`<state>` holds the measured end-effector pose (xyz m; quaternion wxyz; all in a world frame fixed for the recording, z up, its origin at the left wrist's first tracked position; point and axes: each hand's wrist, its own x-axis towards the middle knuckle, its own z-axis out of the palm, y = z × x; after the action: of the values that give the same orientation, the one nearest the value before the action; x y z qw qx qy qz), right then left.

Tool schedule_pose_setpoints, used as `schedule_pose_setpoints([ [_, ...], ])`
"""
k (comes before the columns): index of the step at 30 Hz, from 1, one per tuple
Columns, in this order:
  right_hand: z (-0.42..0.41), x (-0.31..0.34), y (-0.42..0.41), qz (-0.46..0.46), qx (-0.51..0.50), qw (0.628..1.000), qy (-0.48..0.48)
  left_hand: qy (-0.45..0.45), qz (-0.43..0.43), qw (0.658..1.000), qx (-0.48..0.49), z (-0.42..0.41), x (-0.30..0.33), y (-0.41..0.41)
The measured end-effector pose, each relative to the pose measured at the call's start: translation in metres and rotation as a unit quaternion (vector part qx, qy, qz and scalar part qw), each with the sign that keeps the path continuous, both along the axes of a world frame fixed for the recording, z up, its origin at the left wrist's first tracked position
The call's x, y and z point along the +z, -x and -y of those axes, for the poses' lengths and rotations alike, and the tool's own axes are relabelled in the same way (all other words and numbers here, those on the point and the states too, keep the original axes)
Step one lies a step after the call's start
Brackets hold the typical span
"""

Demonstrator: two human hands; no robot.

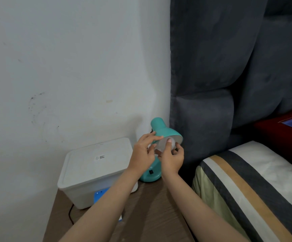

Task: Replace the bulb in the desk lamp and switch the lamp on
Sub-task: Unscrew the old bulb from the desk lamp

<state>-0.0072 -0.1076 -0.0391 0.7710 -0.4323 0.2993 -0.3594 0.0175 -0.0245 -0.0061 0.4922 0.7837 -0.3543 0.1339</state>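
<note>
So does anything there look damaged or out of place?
Nothing looks broken or spilled. The only blemish is the wall, which has dark scuff marks above the white box. The lamp has its shade tipped down while both hands work at the bulb, which fits the job.

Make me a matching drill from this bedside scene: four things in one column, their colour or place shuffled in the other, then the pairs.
Things:
1. lamp shade
2. bulb
3. storage box
4. rocker switch

Descriptions:
A. white, lidded, left of the lamp
B. black, on the lamp's base
C. teal, tilted, left hand touching its rim
D. frosted white, at the shade's mouth, right hand gripping it

Pairs: 1-C, 2-D, 3-A, 4-B
</note>
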Motion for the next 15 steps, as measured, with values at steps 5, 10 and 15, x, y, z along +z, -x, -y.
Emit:
schedule_pose_setpoints([
  [5, 0.0037, 0.0019, 0.0068, 0.024, 0.015, 0.996, 0.08, 0.016, -0.01, 1.0, -0.008, 0.0001, 0.0, -0.0007],
  [10, -0.0005, -0.0019, 0.005, 0.012, 0.013, 0.998, 0.053, 0.013, -0.004, 1.0, -0.005, 0.0006, -0.0007, 0.0006],
  [15, -0.0013, -0.0013, 0.0013, -0.004, 0.026, 0.999, 0.02, 0.009, -0.005, 1.0, -0.008, 0.0003, 0.0005, 0.0012],
])
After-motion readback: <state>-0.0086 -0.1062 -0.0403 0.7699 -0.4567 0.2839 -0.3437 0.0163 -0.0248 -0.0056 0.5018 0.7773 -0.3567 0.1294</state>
